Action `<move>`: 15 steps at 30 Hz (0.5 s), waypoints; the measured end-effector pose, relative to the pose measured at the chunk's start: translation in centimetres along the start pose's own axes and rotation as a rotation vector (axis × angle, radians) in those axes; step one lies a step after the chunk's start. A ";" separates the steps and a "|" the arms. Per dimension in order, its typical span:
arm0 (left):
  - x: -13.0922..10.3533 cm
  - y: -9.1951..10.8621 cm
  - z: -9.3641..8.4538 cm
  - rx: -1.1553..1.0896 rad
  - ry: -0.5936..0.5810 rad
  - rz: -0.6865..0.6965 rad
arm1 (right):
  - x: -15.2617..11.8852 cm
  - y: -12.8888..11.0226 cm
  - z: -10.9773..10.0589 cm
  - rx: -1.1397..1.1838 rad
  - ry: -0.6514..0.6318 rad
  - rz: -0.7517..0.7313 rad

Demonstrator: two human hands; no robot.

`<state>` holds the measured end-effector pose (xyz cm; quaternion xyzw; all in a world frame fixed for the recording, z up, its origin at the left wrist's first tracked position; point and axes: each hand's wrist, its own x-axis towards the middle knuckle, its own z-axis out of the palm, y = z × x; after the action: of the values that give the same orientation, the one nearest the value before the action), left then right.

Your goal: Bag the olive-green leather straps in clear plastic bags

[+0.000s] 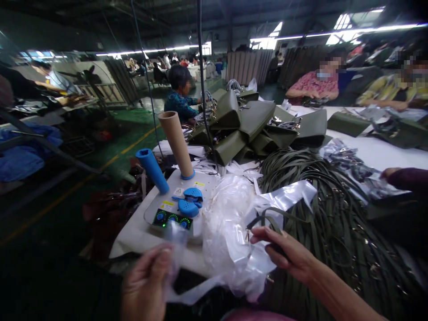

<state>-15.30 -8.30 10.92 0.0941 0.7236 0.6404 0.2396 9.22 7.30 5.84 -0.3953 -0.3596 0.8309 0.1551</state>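
Observation:
My left hand (147, 278) is closed in a pinch on a clear plastic strip (177, 245), which stands up above the fingertips and is slightly blurred. My right hand (290, 254) is curled around an olive strap (289, 215), with a small metal clasp (248, 236) just beyond the fingertips. Part of that strap is hidden behind the fingers. Between both hands lies a crumpled heap of clear plastic film (227, 214). To the right spreads a large pile of olive straps (321, 191) with metal hooks.
A grey machine (203, 183) with blue knobs and green lights carries a cardboard tube (177, 142) and a blue tube (152, 169). Olive bags (256, 118) are heaped behind. Co-workers sit around the white table (384, 149); a dark sleeve (409, 180) reaches in at right. Cables hang down.

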 end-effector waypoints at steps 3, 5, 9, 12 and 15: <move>-3.3 -2.4 3.6 0.026 -0.274 -0.095 | -0.2 -0.9 2.3 0.146 -0.193 0.069; -4.6 -3.4 4.8 0.036 -0.381 -0.087 | -0.2 -0.9 3.5 0.197 -0.299 0.121; -5.3 -4.2 5.1 0.067 -0.461 -0.008 | -0.1 -0.5 4.5 0.222 -0.297 0.146; -5.2 -4.5 4.9 0.103 -0.500 -0.031 | 0.1 -0.4 4.4 0.083 -0.228 0.090; -5.1 -4.6 5.1 0.120 -0.518 -0.074 | 0.0 -0.3 4.4 -0.161 -0.172 0.008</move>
<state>-7.69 -6.78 7.24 0.2424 0.6778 0.5415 0.4342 5.79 5.42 7.91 -0.3352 -0.4355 0.8308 0.0879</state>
